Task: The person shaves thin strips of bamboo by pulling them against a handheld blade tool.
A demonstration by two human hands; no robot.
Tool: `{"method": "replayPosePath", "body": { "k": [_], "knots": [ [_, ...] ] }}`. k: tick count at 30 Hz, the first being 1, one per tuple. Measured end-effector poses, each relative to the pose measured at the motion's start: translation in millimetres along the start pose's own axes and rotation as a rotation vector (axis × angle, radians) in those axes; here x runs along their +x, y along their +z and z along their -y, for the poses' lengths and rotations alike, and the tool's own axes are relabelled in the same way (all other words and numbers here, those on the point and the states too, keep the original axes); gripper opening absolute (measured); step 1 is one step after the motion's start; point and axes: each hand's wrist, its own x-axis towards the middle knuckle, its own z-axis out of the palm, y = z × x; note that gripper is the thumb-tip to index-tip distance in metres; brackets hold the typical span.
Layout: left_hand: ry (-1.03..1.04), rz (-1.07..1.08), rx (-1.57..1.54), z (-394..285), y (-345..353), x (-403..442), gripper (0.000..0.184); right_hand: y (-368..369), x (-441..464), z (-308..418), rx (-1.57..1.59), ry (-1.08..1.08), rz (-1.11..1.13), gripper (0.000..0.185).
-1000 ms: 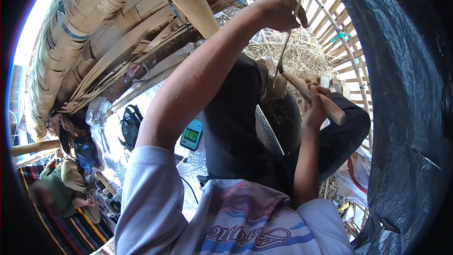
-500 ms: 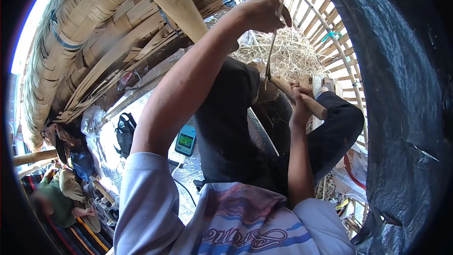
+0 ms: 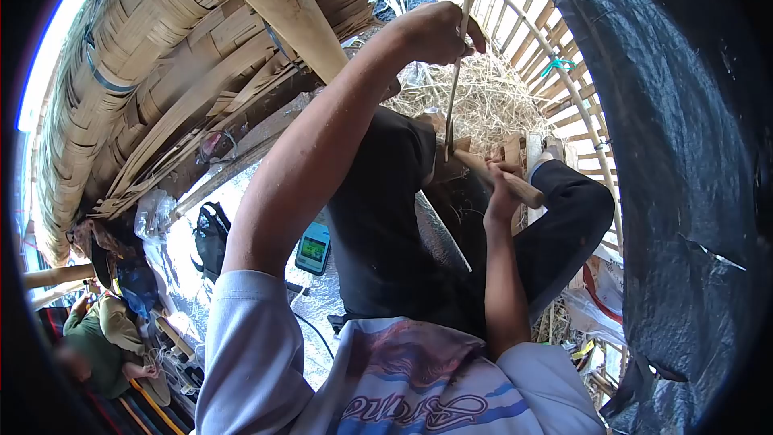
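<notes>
My left hand [image 3: 441, 32] is raised near the top centre, its fingers closed around a thin bamboo strip [image 3: 456, 89]. The strip slants down to a wooden handle's far end, above my bent knees. Lower and to the right, my right hand [image 3: 502, 189] grips this thick wooden handle [image 3: 523, 190]. Any blade on the handle is too small or hidden to make out. A brown wooden block [image 3: 441, 167] lies beneath the strip's lower end, beside my knee.
Dry straw [image 3: 491, 101] lies beyond my hands. A slatted bamboo basket wall [image 3: 576, 97] and dark plastic sheet [image 3: 676, 193] stand right. A phone [image 3: 312, 248] and black bag [image 3: 211, 238] are left. Another person [image 3: 105, 346] is at lower left. A bamboo pole [image 3: 282, 4] slants overhead.
In the view, both hands have shifted left, and my left hand sits slightly lower. The strip's lower end and the handle's far end have moved left too. Both grips remain closed.
</notes>
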Motion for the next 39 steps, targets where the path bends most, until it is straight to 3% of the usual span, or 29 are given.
{"method": "replayPosePath", "body": {
  "k": [1, 3, 4, 5, 7, 11, 13, 15, 16, 18, 19, 23, 28, 33, 35, 39],
  "knots": [
    [-0.006, -0.002, -0.010, -2, -1, -1, 0.022, 2, -3, 1, 0.000, -0.004, 0.000, 0.012],
    [0.000, -0.005, -0.013, -7, 1, -3, 0.023, 10, -10, 1, -0.149, 0.297, -0.112, 0.014],
    [0.002, -0.010, -0.015, -8, -1, -3, 0.024, 11, -9, 4, -0.131, 0.325, -0.144, 0.014],
    [0.000, -0.011, -0.012, -7, -2, -2, 0.024, 10, -6, 5, -0.128, 0.325, -0.141, 0.014],
    [0.068, -0.017, 0.035, -4, 0, -4, 0.025, 4, -6, 10, 0.015, 0.119, -0.091, 0.013],
    [-0.020, 0.003, -0.001, -2, -2, -3, 0.024, 3, -7, 15, 0.080, 0.015, -0.020, 0.010],
    [0.025, 0.016, -0.053, 3, -1, -2, 0.021, 0, -11, -15, 0.038, 0.132, -0.086, 0.013],
    [-0.018, 0.017, -0.112, 4, 1, 1, 0.022, -10, -9, -49, -0.328, 0.054, -0.005, 0.015],
    [-0.017, 0.016, -0.109, -3, 0, -2, 0.022, -8, -11, -45, -0.325, 0.052, -0.004, 0.015],
    [-0.001, 0.017, -0.037, -13, -2, -8, 0.023, -2, -11, -38, -0.135, 0.330, -0.176, 0.015],
    [0.029, 0.000, -0.003, -10, 0, -7, 0.024, 2, -13, -25, -0.135, 0.341, -0.171, 0.015],
    [-0.001, 0.013, -0.077, 3, 0, -2, 0.024, 5, -8, 16, 0.107, 0.099, -0.102, 0.012],
    [0.015, -0.018, -0.057, 1, 1, -4, 0.024, -6, -8, -37, -0.029, 0.151, -0.031, 0.015],
    [0.029, -0.002, -0.021, 0, 2, -5, 0.025, 9, -19, -12, -0.108, 0.350, -0.162, 0.018],
    [0.037, 0.015, -0.065, 1, 1, -5, 0.027, 7, -14, 7, 0.085, 0.278, -0.190, 0.014],
    [0.068, 0.005, -0.051, 5, -1, -3, 0.028, 8, -5, 27, 0.165, 0.178, -0.086, 0.010]
  ]
}}
